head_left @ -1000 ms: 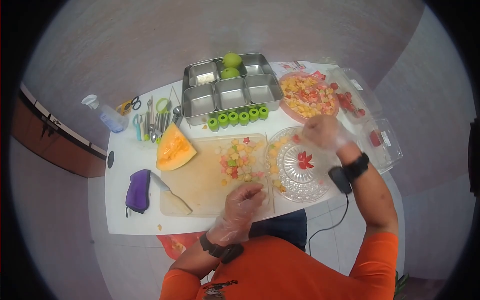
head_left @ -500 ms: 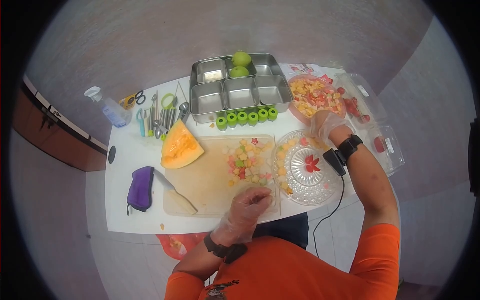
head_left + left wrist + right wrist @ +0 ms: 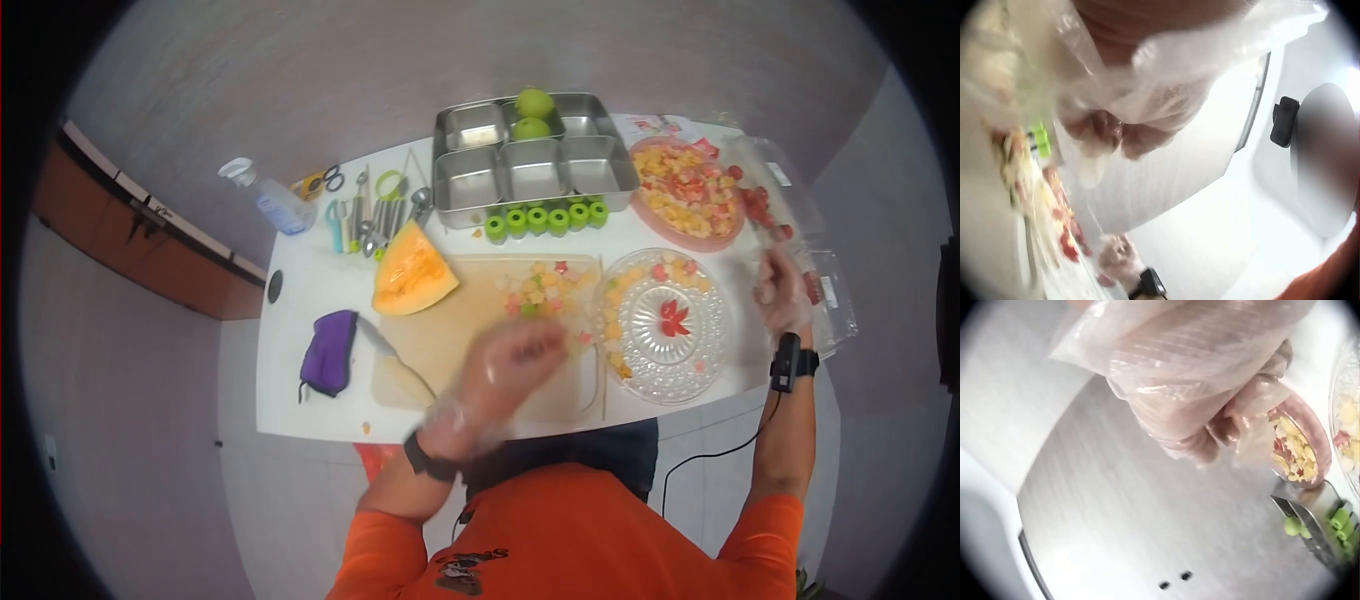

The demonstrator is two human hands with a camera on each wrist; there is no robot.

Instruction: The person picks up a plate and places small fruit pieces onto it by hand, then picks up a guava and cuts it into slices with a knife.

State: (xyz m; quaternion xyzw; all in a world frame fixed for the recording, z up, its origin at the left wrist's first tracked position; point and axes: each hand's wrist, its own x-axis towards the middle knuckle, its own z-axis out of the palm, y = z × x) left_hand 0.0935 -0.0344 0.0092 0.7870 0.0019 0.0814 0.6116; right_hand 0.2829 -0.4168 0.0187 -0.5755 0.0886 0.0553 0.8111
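The left hand (image 3: 508, 368), in a clear glove, is blurred above the cutting board (image 3: 425, 345), near small star-shaped fruit pieces (image 3: 535, 290). Its fingers curl loosely in the left wrist view (image 3: 1141, 112), with nothing seen in them. Right of the glass plate (image 3: 650, 370), the gloved right hand (image 3: 787, 292) hovers by the clear boxes (image 3: 835, 300). Loosely bent fingers and baggy glove tips show on the right hand (image 3: 1197, 387) in the right wrist view; no held thing is visible. Fruit pieces line part of the plate's rim, around red petal-like pieces (image 3: 674, 318) at its centre.
A pink bowl (image 3: 690, 240) of cut fruit stands behind the plate. Behind the board are a steel tray (image 3: 460, 215) and green-topped cutters (image 3: 537, 221). Melon (image 3: 412, 275), a knife (image 3: 400, 370), a purple pouch (image 3: 330, 352), tools (image 3: 375, 220) and a spray bottle (image 3: 280, 207) lie leftward.
The right hand has left the edge of the bowl and plate and moved right, toward the clear boxes. The left hand has moved forward over the board. The head view has shifted.
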